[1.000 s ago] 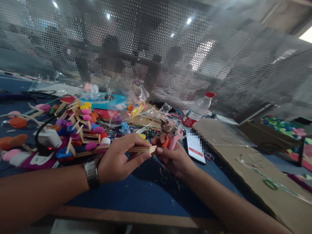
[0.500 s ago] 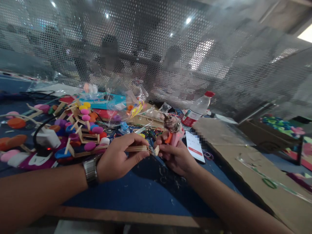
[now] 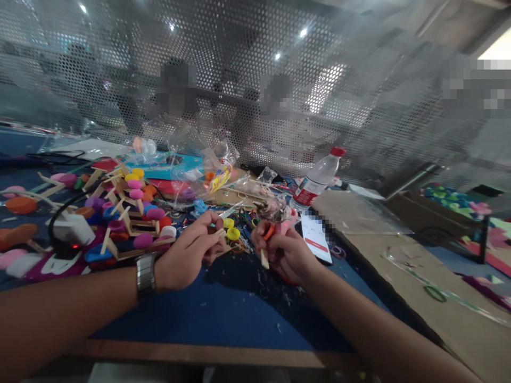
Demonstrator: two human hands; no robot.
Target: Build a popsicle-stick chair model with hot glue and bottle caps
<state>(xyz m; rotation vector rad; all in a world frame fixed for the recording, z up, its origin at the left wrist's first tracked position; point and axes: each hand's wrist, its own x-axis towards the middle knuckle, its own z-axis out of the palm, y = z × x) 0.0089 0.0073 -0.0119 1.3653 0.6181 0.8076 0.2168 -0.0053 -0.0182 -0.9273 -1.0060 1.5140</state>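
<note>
My left hand [image 3: 186, 255], wearing a metal-banded watch [image 3: 146, 277], is closed on pale wooden craft sticks [image 3: 221, 233]; their ends show past the fingertips. To its right, my right hand [image 3: 289, 255] wraps round what looks like a pink hot glue gun [image 3: 286, 221] with an orange trigger [image 3: 270, 232] and a grimy, clumped front end. A short wooden stick piece [image 3: 264, 259] points down from the same fingers. The two hands are apart above the blue table [image 3: 223, 314]. Yellow caps [image 3: 232, 233] lie just beyond, between them.
At left, a pile of stick-and-cap assemblies [image 3: 136, 226] lies near a white plug adapter [image 3: 74, 231] with a black cable. Behind my right hand stand a bottle [image 3: 317, 181] and a phone [image 3: 315, 238]. Cardboard [image 3: 403, 282] lies right; a perforated metal screen [image 3: 239, 80] rises behind.
My hands have drawn apart: the left moved left with its sticks. In the right hand, the glue gun has tilted left and the stick piece now points downward. The view shifted slightly.
</note>
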